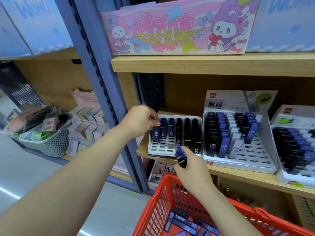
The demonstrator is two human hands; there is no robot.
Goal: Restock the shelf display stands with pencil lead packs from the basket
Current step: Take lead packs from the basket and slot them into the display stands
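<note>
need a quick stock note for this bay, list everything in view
left stand: one, white, middle shelf, six columns of dark blue and black packs
middle stand: one, white, beside it, black, blue and white HB 0.5 packs
right stand: one, white, cut off by frame edge
red basket: one, red, in front, below that shelf
loose packs: several, blue, in the red basket
cartoon box: one, pink, top shelf
grey basket: one, grey, left bay, holding small goods
left hand: pinches leftmost pack in left stand
right hand: grips held packs, a few, dark blue
</note>
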